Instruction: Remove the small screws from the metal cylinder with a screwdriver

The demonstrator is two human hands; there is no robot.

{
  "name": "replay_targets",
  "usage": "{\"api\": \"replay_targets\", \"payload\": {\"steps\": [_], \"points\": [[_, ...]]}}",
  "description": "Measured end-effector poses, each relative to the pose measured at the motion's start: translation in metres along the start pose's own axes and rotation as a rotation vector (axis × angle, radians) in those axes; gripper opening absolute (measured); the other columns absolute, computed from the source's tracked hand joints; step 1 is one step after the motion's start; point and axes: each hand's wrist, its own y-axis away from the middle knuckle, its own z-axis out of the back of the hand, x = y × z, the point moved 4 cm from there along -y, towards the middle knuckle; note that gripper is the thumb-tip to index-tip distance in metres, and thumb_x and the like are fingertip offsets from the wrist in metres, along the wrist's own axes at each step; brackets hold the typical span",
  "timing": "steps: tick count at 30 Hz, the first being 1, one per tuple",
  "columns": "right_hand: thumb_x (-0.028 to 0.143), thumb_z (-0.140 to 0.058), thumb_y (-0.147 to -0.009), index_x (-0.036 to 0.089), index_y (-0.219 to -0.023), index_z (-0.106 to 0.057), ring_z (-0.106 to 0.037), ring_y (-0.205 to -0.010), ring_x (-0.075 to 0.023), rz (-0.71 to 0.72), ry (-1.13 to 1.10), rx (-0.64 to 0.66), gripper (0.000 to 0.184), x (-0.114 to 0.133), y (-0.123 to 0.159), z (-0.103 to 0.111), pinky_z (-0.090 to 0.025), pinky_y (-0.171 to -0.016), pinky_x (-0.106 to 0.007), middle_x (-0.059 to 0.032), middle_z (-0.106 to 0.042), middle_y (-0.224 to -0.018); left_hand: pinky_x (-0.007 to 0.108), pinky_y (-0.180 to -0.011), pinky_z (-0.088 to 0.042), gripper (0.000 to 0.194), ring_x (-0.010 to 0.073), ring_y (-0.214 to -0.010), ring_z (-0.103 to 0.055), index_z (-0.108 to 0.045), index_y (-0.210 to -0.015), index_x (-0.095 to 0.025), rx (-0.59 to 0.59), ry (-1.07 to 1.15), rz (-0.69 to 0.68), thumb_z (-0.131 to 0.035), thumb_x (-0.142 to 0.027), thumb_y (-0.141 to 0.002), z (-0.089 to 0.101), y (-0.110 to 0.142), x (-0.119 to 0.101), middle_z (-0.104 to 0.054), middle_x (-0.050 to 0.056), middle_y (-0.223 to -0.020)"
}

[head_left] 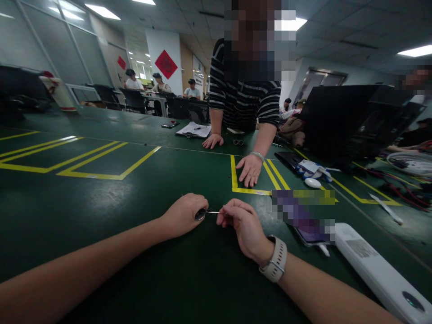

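Observation:
Above the green table (151,279), my left hand (184,216) is closed around a small dark round piece with a shiny metal rim (200,214). The rim faces my right hand (245,225), whose thumb and fingers are pinched on a thin metal rod (213,212). One end of the rod reaches the round piece; whether it goes inside cannot be made out. Its other end is hidden by my right fingers. A pale watch strap (276,260) circles my right wrist.
A person in a striped shirt (245,105) leans on the table opposite, palms down. To my right lie a phone (308,225) with a cable, a long white device (374,265) and a white mouse (312,183). Farther back are a clipboard (194,130) and a black monitor (340,117).

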Motion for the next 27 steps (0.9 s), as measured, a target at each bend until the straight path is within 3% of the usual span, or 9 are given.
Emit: {"api": "replay_targets", "payload": {"steps": [14,27], "points": [[0.017,-0.051,-0.065,0.017,-0.050,-0.053,-0.043,-0.042,-0.0098,0.086,0.079,-0.140,0.015,0.003,-0.001,0.008,-0.031,-0.047,-0.024,0.0035,-0.049,-0.041,0.029,-0.067,-0.041,0.005,0.0165,-0.070,-0.054,-0.055,-0.073,-0.017,0.060,0.025,0.103,-0.053,-0.012,-0.073,-0.001,0.000,0.004,-0.058,0.001,-0.074],[0.016,-0.049,-0.065,0.018,-0.048,-0.050,-0.041,-0.043,-0.0099,0.110,0.217,-0.250,0.017,0.004,-0.001,0.016,-0.032,-0.046,-0.024,0.0050,-0.045,-0.041,0.029,-0.069,-0.042,0.005,0.0153,-0.071,-0.054,-0.056,-0.076,-0.017,0.028,0.099,0.153,-0.051,-0.017,-0.076,-0.004,0.001,0.012,-0.057,0.000,-0.076]]}}
